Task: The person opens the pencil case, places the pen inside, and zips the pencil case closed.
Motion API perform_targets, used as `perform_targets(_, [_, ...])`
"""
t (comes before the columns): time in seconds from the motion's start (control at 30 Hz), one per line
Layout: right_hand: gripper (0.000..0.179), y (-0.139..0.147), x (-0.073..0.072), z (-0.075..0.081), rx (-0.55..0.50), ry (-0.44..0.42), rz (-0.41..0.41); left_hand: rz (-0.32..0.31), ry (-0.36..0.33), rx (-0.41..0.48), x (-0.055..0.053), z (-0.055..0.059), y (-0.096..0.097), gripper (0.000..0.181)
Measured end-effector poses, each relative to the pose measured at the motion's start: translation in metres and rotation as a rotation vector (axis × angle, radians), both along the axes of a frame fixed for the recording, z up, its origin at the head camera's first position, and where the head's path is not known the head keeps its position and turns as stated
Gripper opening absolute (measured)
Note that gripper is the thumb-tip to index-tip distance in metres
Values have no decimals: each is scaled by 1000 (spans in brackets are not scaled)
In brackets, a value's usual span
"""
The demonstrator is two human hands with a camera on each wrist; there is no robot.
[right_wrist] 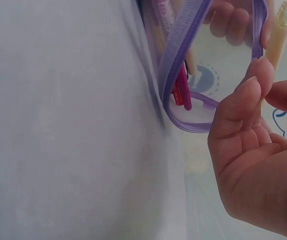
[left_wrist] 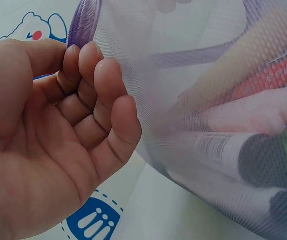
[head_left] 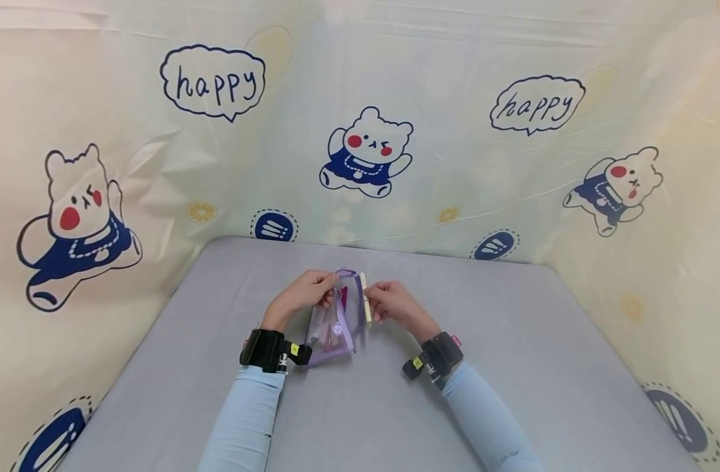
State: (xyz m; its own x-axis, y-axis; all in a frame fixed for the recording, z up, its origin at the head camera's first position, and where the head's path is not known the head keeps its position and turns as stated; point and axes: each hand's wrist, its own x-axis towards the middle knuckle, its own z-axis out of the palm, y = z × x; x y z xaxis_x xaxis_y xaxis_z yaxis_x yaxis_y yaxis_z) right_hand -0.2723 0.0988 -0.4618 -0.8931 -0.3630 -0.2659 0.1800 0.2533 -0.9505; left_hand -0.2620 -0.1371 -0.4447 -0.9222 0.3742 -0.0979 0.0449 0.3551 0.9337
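Observation:
A see-through mesh pencil case [head_left: 357,328] with purple zip edging stands with its mouth spread open. My left hand [head_left: 306,292] pinches the zip edge [left_wrist: 86,20] at its top between thumb and fingers. Through the mesh show several pens and markers, among them a pink one [left_wrist: 253,112], a red one [left_wrist: 273,75] and a magenta pen [right_wrist: 183,90]. Just right of the opening, my right hand [head_left: 395,305] holds a slim yellow pen [head_left: 368,311] in its fingertips. In the right wrist view, the fingers partly hide that pen.
A grey-covered table [head_left: 483,393] lies under both hands. Behind and beside it hangs a pale cloth [head_left: 442,59] printed with bears and the word "happy". Each wrist wears a black camera band [head_left: 265,351].

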Motion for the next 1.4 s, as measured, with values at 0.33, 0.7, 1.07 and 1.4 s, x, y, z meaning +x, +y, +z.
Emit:
perform_targets(0.33, [21, -12, 0, -5, 30, 20, 41, 5, 4, -7, 1, 3, -3, 36])
perform_targets(0.7, [22, -28, 1, -8, 99, 89, 59, -1, 12, -1, 1, 2, 0, 36])
perform_targets(1.07, [18, -31, 4, -7, 155, 141, 94, -4, 16, -1, 3, 3, 2, 37])
perform_targets(1.4, [26, -16, 7, 16, 245, 237, 236, 7, 13, -11, 0, 1, 2, 37])
